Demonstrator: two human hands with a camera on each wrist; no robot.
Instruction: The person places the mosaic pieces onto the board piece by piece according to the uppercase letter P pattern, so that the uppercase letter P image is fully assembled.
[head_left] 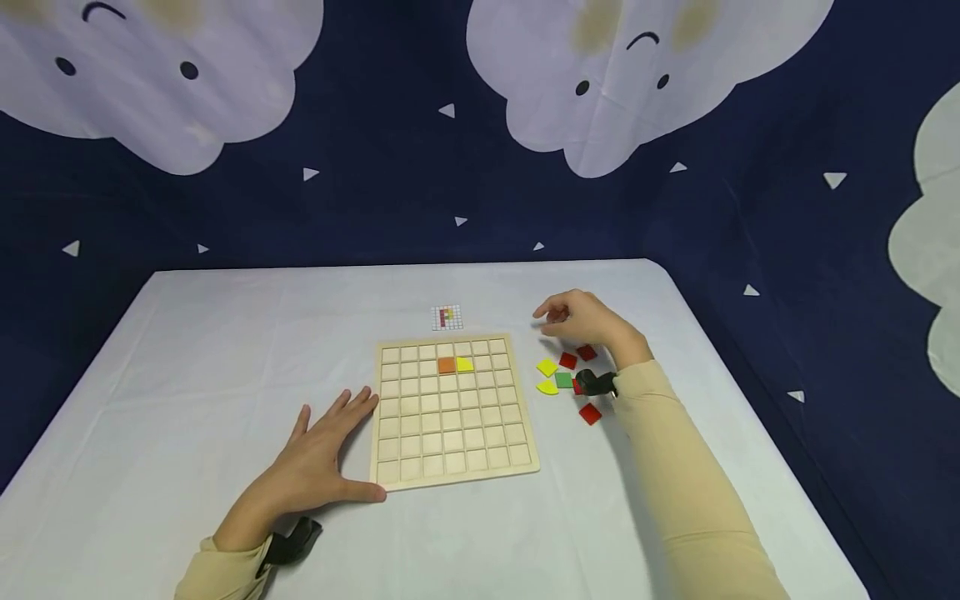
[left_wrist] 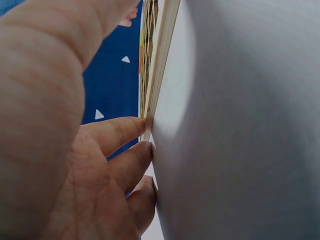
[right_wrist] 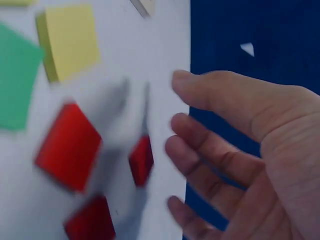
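A wooden grid board (head_left: 456, 481) lies on the white table, with an orange square tile (head_left: 447, 365) and a yellow tile with one curved side (head_left: 465, 364) side by side in its second row from the back. My left hand (head_left: 322, 458) rests at the board's left edge, fingers spread; in the left wrist view its fingertips (left_wrist: 137, 125) touch the board's side (left_wrist: 161, 65). Above the table, right of the board, hovers my right hand (head_left: 581, 321), fingers loosely bent with nothing between them. Close below it lie red tiles (right_wrist: 70, 147) and a yellow square tile (right_wrist: 74, 42).
Behind the board lies a small pattern card (head_left: 447, 317) showing a coloured figure on a grid. A green square tile (head_left: 564, 380), a yellow curved-edge tile (head_left: 547, 387) and another red tile (head_left: 590, 414) are scattered right of the board. A dark blue cloud-patterned cloth (head_left: 390, 217) hangs behind the table.
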